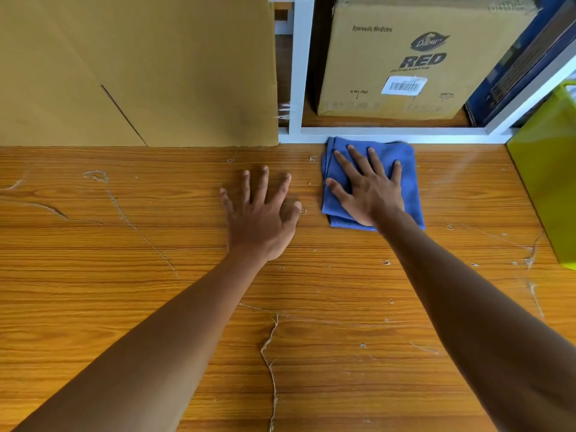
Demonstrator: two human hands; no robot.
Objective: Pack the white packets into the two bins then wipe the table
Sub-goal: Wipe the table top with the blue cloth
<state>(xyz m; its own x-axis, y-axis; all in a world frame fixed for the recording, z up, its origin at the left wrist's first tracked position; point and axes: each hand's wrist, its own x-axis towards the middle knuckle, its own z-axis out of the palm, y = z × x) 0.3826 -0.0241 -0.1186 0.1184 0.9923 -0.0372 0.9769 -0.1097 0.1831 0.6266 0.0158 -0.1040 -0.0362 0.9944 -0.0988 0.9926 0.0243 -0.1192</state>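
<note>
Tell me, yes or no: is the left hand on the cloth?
No, the left hand lies flat on the bare table; only the right hand presses the cloth.

cardboard boxes (405, 57); white shelf frame (389, 131)

Count of what sits on and around the wooden table (93, 307)

Two bare hands are in view: one left hand (260, 219) with straight spread fingers flat on the wood, one right hand (369, 191) flat on one folded blue cloth (411, 182). Two cardboard boxes stand behind: one plain box (140, 67) at the table's back edge, one printed box (405, 57) inside one white shelf frame (296, 73). One yellow-green bin (548, 182) shows at the right edge.
</note>
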